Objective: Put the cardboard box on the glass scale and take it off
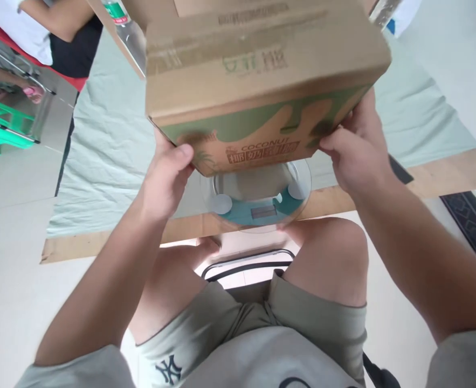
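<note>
A brown cardboard box (pixel 262 121) with green print and the word COCONUT is held up in front of me, taped along its top. My left hand (pixel 167 175) grips its lower left corner, thumb on the front face. At the lower right corner my right hand (pixel 357 143) holds it the same way, fingers hidden underneath. Below and partly behind the box, a round glass scale (pixel 262 207) with a small display lies at the table's near edge.
A pale green cloth (pixel 104 145) covers the table, with a wooden strip (pixel 448 172) along its front edge. A plastic bottle (pixel 126 29) stands behind on the left, near other cardboard. Another person's arm (pixel 60 19) and a green stool (pixel 7 124) appear at far left.
</note>
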`<state>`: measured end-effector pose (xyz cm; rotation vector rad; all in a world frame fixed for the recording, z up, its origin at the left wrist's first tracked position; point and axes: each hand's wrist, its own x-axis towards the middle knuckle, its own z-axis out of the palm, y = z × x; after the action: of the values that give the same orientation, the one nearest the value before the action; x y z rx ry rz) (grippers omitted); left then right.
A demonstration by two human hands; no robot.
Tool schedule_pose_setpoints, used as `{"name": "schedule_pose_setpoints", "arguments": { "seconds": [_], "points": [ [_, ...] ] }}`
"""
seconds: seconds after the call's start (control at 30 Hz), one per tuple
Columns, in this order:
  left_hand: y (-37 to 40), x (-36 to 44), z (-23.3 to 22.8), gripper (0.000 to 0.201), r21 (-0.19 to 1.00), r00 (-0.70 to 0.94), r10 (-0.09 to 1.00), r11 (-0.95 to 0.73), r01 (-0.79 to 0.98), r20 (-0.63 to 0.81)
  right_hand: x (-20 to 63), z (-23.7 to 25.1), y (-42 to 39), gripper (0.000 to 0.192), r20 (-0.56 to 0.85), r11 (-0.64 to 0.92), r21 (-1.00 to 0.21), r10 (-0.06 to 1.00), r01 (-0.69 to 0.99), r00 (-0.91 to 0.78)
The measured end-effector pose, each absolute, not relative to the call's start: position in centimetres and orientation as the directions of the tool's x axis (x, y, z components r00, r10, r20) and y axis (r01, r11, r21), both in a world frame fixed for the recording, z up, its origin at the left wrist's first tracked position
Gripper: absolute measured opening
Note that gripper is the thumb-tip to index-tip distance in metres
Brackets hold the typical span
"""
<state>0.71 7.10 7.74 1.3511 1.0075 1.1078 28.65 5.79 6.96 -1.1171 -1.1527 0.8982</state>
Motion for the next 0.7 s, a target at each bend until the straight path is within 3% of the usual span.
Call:
{"name": "schedule_pose_setpoints", "arguments": {
  "seconds": [0.17,0.37,0.57,0.7],
  "points": [
    [3.0,-0.3,5.3,0.067,0.997,0.253,0.965,-0.078,-0.007,0.077,28.7,4.7,1.2,0.044,0.186,0.187,-0.982,0.964,0.014,0.189],
    [1.3,-1.8,2.7,0.051,0.998,0.270,0.963,-0.040,0.039,0.028,29.2,2.8,-0.5,0.049,0.207,0.207,-0.978,0.962,0.020,0.176],
    [1.0,-1.0,2.7,0.057,0.996,0.292,0.954,-0.082,0.027,0.071,29.4,1.4,-0.7,0.049,0.203,0.204,-0.979,0.957,0.013,0.208],
    [2.0,-1.8,3.0,0.058,0.995,0.136,0.986,-0.097,0.021,0.093,30.0,0.8,-0.7,0.036,0.194,0.196,-0.980,0.949,0.018,0.247]
  ]
}}
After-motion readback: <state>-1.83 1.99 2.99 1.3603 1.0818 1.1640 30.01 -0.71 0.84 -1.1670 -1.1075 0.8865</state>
